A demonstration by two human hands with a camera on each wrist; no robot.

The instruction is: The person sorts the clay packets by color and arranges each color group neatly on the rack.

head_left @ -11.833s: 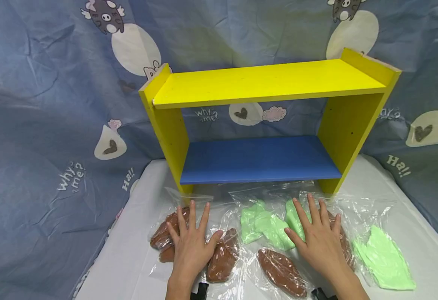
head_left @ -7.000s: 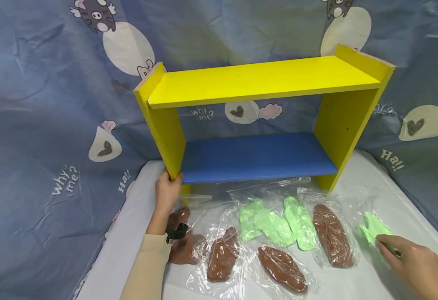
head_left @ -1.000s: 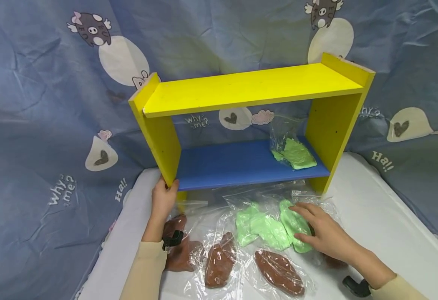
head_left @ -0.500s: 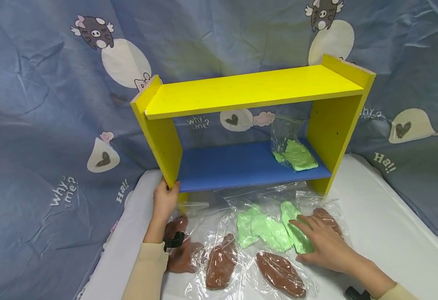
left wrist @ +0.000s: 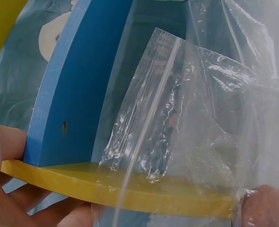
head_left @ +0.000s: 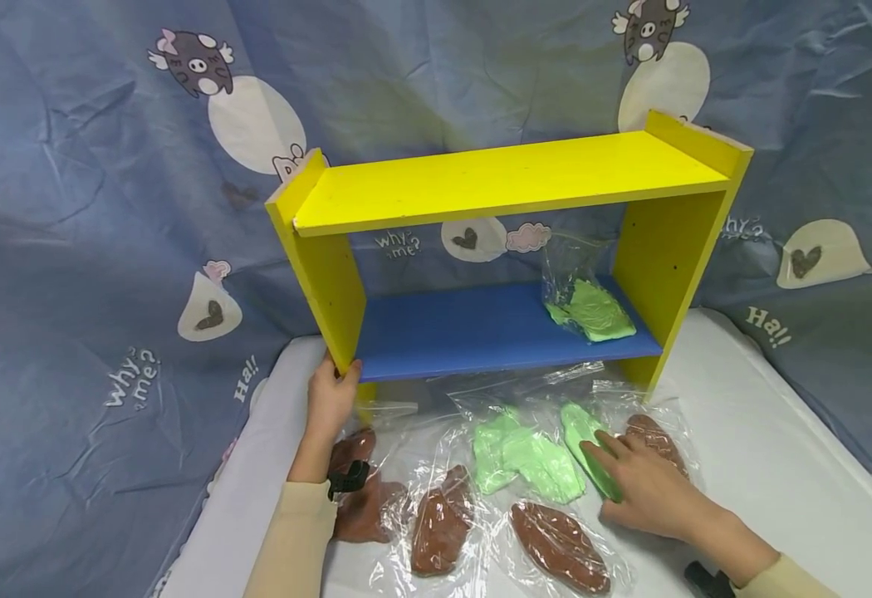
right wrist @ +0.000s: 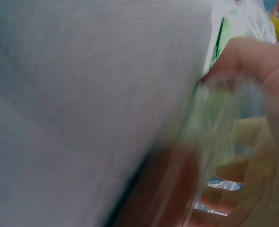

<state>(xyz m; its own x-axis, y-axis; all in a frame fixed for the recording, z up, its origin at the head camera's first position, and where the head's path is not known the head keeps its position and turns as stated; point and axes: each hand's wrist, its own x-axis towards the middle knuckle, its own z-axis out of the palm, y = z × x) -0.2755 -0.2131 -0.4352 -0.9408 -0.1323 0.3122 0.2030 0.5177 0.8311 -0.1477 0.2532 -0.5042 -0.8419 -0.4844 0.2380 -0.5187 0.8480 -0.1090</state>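
My left hand [head_left: 331,403] grips the yellow left side panel of a small shelf unit [head_left: 511,178], thumb in front and fingers behind the panel. In the left wrist view the thumb [left wrist: 9,142] lies near the blue board's corner. My right hand [head_left: 649,490] holds a clear bag with a flat, soft light green piece [head_left: 580,425], its edge tilted up; fingers lie over it and the thumb at its near end. The right wrist view shows bag film between thumb and fingers, blurred. A brown piece in a clear bag [head_left: 656,438] lies beside this hand.
Another bagged green piece [head_left: 593,311] sits at the right end of the blue shelf board [head_left: 451,328]. More bagged pieces lie on the white table: green [head_left: 529,457] and brown ones [head_left: 442,523], [head_left: 559,544], [head_left: 361,502]. A blue patterned cloth [head_left: 107,166] hangs behind.
Earlier, a bagged green piece went from the table's right to the blue board. Over the last second my right hand has closed on another green bag and tilted it. The left hand stays put.
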